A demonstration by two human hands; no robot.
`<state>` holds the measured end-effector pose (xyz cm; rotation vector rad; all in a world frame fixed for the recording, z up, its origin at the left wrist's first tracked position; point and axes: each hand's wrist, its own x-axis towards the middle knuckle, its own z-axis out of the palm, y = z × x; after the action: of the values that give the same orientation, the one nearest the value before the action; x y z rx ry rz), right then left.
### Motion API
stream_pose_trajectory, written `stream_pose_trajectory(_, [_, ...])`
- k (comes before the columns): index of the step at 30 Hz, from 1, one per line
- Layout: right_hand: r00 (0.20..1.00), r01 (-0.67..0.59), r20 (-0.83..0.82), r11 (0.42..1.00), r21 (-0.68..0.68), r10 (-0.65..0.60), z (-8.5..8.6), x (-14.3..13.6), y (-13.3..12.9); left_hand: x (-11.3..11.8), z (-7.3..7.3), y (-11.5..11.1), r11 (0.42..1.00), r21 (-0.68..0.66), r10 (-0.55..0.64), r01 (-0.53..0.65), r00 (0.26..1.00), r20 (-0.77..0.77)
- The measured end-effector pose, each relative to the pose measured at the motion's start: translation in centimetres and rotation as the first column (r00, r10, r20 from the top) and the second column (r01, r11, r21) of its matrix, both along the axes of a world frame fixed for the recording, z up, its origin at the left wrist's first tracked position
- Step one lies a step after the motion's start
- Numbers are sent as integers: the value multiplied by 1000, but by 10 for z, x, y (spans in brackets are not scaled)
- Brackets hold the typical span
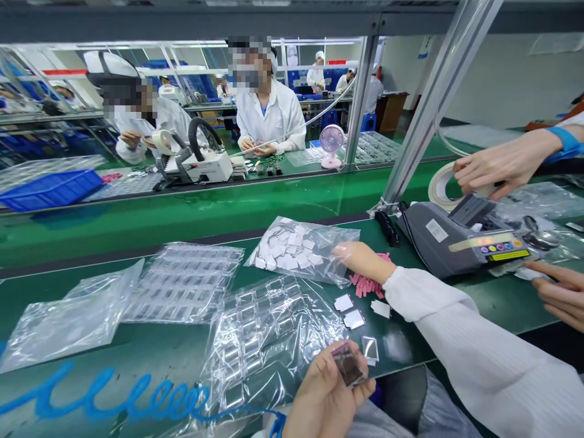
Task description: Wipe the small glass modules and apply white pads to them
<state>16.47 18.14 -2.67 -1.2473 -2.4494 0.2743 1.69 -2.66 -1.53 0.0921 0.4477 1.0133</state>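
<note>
My left hand point(326, 389) holds a small square screen module point(349, 364) with a dark face and a pinkish upper edge, over the near edge of the bench. My right hand point(353, 255) reaches forward, its fingers curled on the right end of a clear plastic bag point(292, 246) full of white square pieces. Whether the fingertips also pinch a piece is hard to see. Beside that wrist lies a heap of pink strips point(368, 281). Between my hands are a few loose white squares point(354, 319) and a clear-framed piece point(370, 349).
Clear compartment trays point(182, 283) and plastic-wrapped trays point(255, 328) cover the bench to the left, near a coiled blue cord point(132, 395). At right, a co-worker's hand point(506, 161) touches a grey tape dispenser point(438, 237). A metal post point(429, 109) rises behind.
</note>
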Motion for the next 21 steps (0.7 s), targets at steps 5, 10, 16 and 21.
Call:
stream_pose_trajectory(5, [998,-28,-52,994,-106,23,40,57,-56,11,2,-2,1000,25,17,-15,999,-48])
stream_pose_trajectory(10, [960,-177,-266,931,-319,91,79,97,-138,36,5,-7,992,27,-126,126,992,0])
stream_pose_trajectory(16, [970,-145,-237,910,-389,53,94,104,-179,66,16,-13,965,112,-250,237,961,120])
stream_pose_trajectory(21, [948,-225,-303,871,-436,93,85,116,-193,81,21,-19,935,146,-337,324,939,71])
